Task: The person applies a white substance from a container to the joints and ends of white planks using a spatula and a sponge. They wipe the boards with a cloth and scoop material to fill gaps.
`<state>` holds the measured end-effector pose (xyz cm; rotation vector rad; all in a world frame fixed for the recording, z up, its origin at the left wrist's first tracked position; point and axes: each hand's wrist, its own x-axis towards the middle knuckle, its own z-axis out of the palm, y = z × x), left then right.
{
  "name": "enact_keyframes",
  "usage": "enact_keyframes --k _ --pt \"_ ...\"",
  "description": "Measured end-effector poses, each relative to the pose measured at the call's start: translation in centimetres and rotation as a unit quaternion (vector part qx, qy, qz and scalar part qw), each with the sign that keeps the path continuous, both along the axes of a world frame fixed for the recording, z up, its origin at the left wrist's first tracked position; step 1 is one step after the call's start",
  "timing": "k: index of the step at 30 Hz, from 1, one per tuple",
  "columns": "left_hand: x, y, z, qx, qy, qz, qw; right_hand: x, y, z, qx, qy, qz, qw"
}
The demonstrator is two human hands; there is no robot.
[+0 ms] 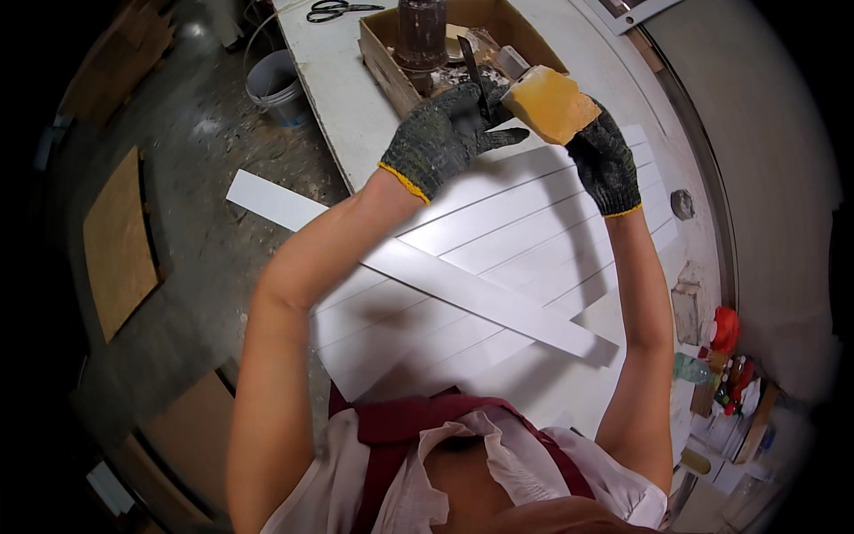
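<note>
My left hand (436,138), in a dark knit glove with a yellow cuff, is closed round a dark narrow-bladed tool (469,60) that points up. Its exact kind is hard to make out, and one fingertip sticks out to the right. In my right hand (609,165), gloved the same way, is a yellow sponge-like block (550,100), gripped at its right end. Both hands are raised over the far part of a white grooved panel (525,231). Across that panel, slantwise, lies a loose white strip (471,289), its left end jutting past the table edge.
An open cardboard box (382,67) at the far side contains a brown-stained jar (421,36) and scraps. Scissors (342,9) lie beside it. A bucket (277,84) stands on the floor at left. Bottles and clutter (734,383) sit at right, near a small grey lump (681,204).
</note>
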<state>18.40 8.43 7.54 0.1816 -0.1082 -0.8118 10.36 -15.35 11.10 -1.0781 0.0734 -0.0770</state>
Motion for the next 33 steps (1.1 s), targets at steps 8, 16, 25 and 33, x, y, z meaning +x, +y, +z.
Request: enact_keyframes --k 8,16,25,33 --pt "-6.1 -2.4 2.5 0.066 -0.272 0.068 0.958 -5.8 0.0 1.3 0.213 0.096 0.051 0.971" --pt "-10.0 -3.6 5.1 0.244 -0.523 0.150 0.803 -9.0 -1.6 0.2 -0.616 -0.005 0.009 0.788" --pt "-10.0 -3.3 3.7 0.224 -0.451 0.067 0.861 -10.4 -2.6 0.5 0.216 0.070 0.126 0.966" --pt "-11.0 -4.8 3.1 0.234 -0.590 0.030 0.772 -13.7 -0.4 1.5 -0.425 0.073 0.100 0.897"
